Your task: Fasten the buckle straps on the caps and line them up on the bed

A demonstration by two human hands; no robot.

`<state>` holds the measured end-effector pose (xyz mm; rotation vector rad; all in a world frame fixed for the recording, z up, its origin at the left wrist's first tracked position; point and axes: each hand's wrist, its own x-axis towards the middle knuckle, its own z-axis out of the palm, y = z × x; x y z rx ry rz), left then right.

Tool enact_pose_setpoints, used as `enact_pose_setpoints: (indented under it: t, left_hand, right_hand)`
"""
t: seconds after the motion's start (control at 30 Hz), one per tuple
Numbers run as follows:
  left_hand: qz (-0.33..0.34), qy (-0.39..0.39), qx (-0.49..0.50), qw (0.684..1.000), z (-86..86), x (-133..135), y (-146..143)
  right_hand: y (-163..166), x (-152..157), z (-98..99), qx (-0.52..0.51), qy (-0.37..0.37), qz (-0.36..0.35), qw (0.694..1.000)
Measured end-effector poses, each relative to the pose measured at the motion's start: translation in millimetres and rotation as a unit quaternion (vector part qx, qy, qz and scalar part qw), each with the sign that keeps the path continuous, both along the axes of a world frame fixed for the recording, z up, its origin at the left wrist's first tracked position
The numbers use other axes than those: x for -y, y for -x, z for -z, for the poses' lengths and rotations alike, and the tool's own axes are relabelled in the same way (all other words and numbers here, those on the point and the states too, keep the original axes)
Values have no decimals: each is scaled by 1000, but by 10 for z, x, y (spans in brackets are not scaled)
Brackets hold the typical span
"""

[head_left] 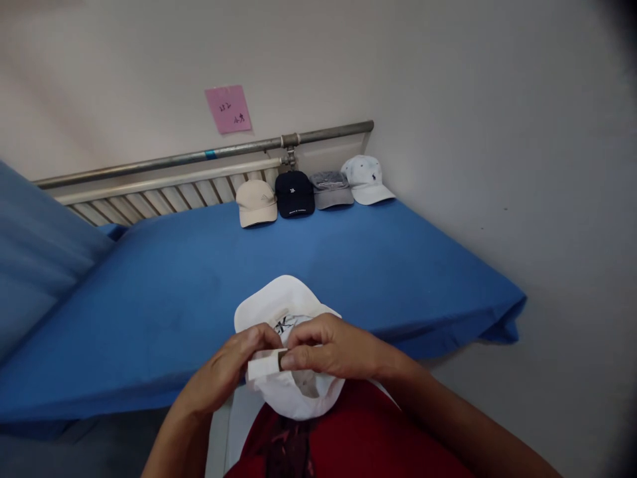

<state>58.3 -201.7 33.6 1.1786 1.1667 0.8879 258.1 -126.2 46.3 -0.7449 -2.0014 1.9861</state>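
A white baseball cap (298, 401) is held close to my body, its brim (279, 295) pointing toward the blue bed and its inside facing up. Dark lettering shows inside, near the brim. My left hand (226, 368) grips the cap's back strap (263, 365) on the left, fingers bent over the edge. From the right, my right hand (331, 348) pinches the strap near its dark buckle (283, 359) between thumb and fingers. Parts of the strap and the crown are hidden behind my fingers.
Across the blue-covered bed (174, 285), a beige cap (256, 202), a black cap (295, 196), a grey cap (332, 192) and a pale blue-white cap (367, 180) stand in a row. Behind are a radiator (169, 192) and metal pipe (174, 161). A blue curtain (40, 259) hangs left.
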Motion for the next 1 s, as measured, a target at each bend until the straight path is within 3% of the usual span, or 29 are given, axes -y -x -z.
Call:
enact_pose_setpoints:
  t: [0.13, 0.33, 0.43, 0.73, 1.0]
  left_hand:
    - [67, -17, -92, 993, -120, -49, 14]
    - [144, 38, -55, 987, -196, -79, 16]
    - [172, 17, -73, 982, -219, -94, -5]
    - [169, -37, -129, 976, -380, -58, -119]
    - [158, -70, -164, 971, -357, -22, -111]
  right_hand:
    - [9, -38, 62, -4, 21, -10, 1000]
    - [4, -54, 69, -3, 31, 5, 1000]
    - [-1, -41, 59, -3, 39, 10, 999]
    - [-60, 29, -4, -47, -21, 18, 999]
    - [-58, 95, -41, -58, -71, 21, 996]
